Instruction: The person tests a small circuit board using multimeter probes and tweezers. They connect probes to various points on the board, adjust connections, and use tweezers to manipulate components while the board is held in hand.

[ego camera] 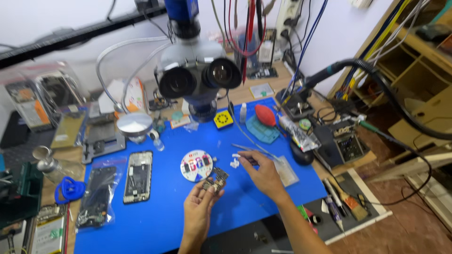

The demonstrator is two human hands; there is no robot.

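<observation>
Left hand point(200, 200) pinches a small phone circuit board point(215, 179) by its lower edge between thumb and fingertips, holding it just above the blue work mat point(165, 221), near the round white parts dish point(196, 165). Right hand point(263, 171) hovers beside the board with its fingers loosely curled toward a white scrap point(234, 162) on the mat; whether it grips anything I cannot tell. Thin tweezers point(252, 149) lie just beyond those fingers. The board looks light, thin and stiff, and probably fragile: its faces carry tiny components, so the bare edges seem the safest grip. A stereo microscope point(197, 75) stands behind, and an opened phone point(138, 176) lies to the left.
</observation>
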